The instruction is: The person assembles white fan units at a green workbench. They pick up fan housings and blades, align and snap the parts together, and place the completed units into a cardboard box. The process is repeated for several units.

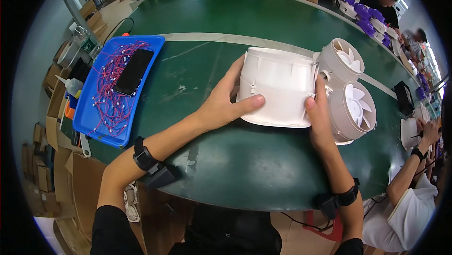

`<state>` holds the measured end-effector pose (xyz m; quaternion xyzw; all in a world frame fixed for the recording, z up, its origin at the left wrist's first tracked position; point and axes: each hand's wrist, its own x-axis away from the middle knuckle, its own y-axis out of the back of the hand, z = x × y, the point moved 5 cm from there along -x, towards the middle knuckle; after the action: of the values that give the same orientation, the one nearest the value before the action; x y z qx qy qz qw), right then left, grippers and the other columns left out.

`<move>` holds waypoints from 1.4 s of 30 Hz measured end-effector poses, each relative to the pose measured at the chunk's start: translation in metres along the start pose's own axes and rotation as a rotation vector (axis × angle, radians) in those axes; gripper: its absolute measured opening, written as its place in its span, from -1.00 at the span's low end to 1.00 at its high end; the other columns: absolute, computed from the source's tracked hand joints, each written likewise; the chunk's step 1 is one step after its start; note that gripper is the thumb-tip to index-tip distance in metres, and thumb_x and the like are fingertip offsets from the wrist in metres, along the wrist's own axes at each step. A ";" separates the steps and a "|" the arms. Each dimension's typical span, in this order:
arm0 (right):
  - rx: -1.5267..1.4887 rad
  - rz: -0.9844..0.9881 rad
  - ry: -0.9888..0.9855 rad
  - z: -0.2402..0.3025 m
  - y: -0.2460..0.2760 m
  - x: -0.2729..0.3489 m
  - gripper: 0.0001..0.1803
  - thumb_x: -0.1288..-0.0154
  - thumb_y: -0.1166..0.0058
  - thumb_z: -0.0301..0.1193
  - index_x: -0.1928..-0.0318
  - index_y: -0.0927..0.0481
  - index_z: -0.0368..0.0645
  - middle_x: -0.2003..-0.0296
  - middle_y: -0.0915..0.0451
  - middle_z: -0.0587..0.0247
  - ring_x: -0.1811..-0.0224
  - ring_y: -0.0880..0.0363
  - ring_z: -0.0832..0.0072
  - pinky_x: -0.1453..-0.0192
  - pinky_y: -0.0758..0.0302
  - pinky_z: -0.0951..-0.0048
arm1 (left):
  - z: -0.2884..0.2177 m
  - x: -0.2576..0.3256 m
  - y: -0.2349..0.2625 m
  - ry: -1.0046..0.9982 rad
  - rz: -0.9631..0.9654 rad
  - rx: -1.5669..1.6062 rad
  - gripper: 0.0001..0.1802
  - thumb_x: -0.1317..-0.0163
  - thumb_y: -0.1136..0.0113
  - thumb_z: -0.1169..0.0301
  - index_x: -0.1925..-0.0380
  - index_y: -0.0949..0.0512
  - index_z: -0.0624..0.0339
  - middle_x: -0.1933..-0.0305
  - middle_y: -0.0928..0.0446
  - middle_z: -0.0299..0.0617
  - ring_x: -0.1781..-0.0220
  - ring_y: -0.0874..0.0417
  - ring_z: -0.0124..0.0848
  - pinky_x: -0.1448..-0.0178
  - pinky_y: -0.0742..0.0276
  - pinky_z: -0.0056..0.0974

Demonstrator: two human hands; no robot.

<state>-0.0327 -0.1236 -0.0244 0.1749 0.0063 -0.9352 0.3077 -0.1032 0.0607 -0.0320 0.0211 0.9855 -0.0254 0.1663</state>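
On the green table (263, 161) a white fan housing (278, 88) sits gripped between both hands, left hand (221, 107) and right hand (320, 118) each half-curled around one side

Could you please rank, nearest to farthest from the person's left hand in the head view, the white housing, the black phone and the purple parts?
1. White housing: held by the left hand.
2. Black phone: left, in the blue tray.
3. Purple parts: far right.
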 end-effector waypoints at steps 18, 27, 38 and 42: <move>-0.010 -0.100 -0.056 -0.009 0.008 -0.003 -0.23 -0.41 0.16 -0.03 -0.41 -0.03 -0.30 -0.36 -0.14 0.03 -0.41 -0.12 0.32 -0.46 -0.02 0.32 | -0.012 0.005 0.009 -0.045 -0.245 -0.051 -0.33 -0.35 -0.06 0.08 -0.31 -0.12 0.19 -0.25 -0.23 0.03 -0.24 -0.35 -0.20 -0.27 -0.31 -0.17; -0.063 -0.161 -0.005 -0.008 0.006 -0.002 -0.23 -0.34 0.06 -0.01 -0.34 -0.10 -0.30 -0.14 -0.37 0.05 -0.21 -0.32 0.38 -0.33 -0.15 0.40 | -0.001 0.002 0.012 -0.063 -0.200 0.069 -0.47 -0.45 0.10 0.15 -0.29 -0.14 0.18 -0.22 -0.30 -0.01 -0.20 -0.40 -0.31 -0.25 -0.32 -0.25; 0.050 -0.061 -0.004 -0.007 -0.005 -0.002 0.00 -0.25 0.06 0.12 -0.42 0.06 -0.36 -0.31 -0.18 -0.13 -0.39 -0.15 0.20 -0.44 -0.02 0.29 | 0.018 0.001 0.020 0.092 -0.226 0.328 -0.46 -0.45 0.12 0.16 -0.32 -0.13 0.17 -0.16 -0.39 -0.08 -0.20 -0.43 -0.35 -0.20 -0.41 -0.22; 0.081 -0.016 -0.042 0.000 -0.006 0.000 -0.11 -0.28 -0.04 -0.06 -0.41 0.01 -0.31 -0.29 -0.22 -0.15 -0.34 -0.24 0.20 -0.39 -0.13 0.29 | 0.025 0.000 0.026 0.134 -0.327 0.154 -0.52 -0.45 0.16 0.25 -0.30 -0.20 0.18 -0.11 -0.43 -0.08 -0.10 -0.47 -0.40 -0.15 -0.42 -0.28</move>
<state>-0.0359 -0.1191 -0.0254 0.1675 -0.0367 -0.9407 0.2928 -0.0939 0.0857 -0.0566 -0.1250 0.9799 -0.1259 0.0917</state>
